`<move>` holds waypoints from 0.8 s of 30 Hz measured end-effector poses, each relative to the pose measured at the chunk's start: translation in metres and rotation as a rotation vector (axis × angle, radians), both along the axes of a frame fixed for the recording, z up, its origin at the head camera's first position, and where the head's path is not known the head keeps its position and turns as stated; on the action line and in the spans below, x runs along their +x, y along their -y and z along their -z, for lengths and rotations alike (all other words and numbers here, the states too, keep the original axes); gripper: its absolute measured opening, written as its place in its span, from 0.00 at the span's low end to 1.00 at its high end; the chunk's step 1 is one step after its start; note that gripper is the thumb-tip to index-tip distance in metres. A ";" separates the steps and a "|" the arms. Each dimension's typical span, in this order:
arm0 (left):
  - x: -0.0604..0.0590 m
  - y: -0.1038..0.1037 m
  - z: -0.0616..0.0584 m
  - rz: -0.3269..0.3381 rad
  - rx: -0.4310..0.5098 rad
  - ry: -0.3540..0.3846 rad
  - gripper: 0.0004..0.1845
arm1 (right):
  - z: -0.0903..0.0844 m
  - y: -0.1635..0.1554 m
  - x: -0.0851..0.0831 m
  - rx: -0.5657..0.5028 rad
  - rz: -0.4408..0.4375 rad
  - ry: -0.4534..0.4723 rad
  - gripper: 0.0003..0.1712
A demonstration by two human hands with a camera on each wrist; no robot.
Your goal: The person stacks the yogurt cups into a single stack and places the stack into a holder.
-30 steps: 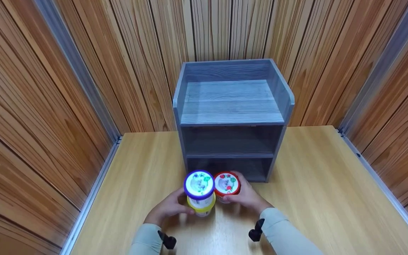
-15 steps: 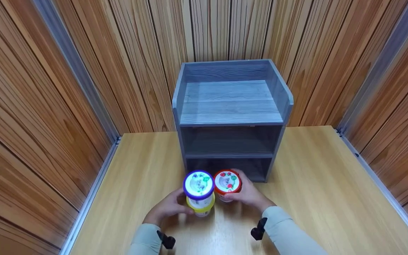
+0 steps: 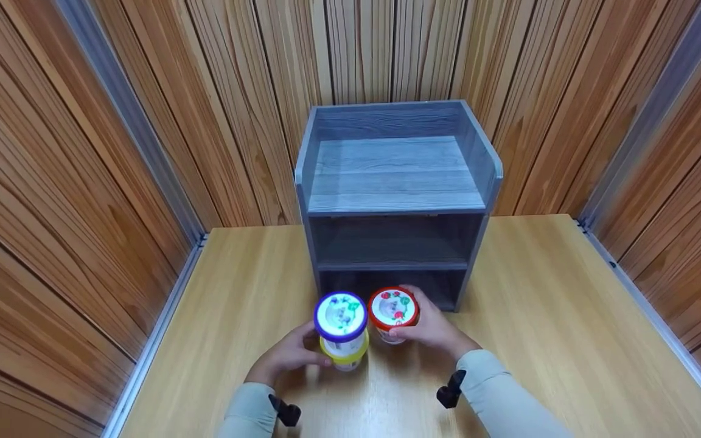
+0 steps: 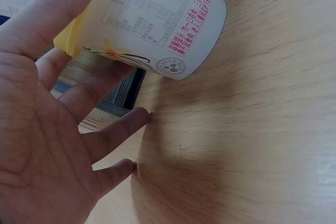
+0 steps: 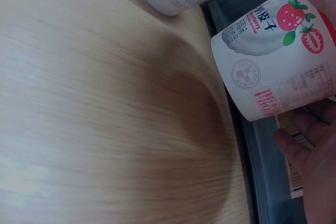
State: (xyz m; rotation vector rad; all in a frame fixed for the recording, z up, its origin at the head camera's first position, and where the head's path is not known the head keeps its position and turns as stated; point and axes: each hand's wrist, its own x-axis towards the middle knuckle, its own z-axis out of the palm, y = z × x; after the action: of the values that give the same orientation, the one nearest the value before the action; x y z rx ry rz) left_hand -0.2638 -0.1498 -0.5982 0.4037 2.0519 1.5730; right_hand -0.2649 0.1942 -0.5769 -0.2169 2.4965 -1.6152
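Your left hand (image 3: 286, 358) fingers curl round the purple-lidded cup (image 3: 341, 328); your right hand (image 3: 431, 331) grips the red-lidded cup (image 3: 392, 311), both before the grey shelf (image 3: 394, 201).

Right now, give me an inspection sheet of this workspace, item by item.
Surface: light wooden table, bare around the hands.
Job's things: purple-lidded cup with a yellow band and red-lidded strawberry cup, side by side before the grey shelf unit; the red-lidded one appears raised off the table.
Clutter: nothing seen.
Grippers: left hand holds the purple-lidded cup, its fingers spread beside it; right hand grips the red-lidded strawberry cup.
Cables: nothing seen; a black wrist mount on each sleeve.
Surroundings: wood-panelled walls on three sides.
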 end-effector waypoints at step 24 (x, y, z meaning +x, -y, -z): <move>-0.001 -0.001 0.001 -0.001 -0.014 -0.011 0.47 | -0.032 -0.008 0.001 0.042 -0.013 -0.064 0.62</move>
State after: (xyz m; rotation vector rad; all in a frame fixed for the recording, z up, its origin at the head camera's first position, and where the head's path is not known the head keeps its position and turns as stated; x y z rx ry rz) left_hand -0.2652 -0.1486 -0.5993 0.4064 2.0710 1.5592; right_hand -0.2642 0.2026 -0.5446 -0.2831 2.5683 -1.5731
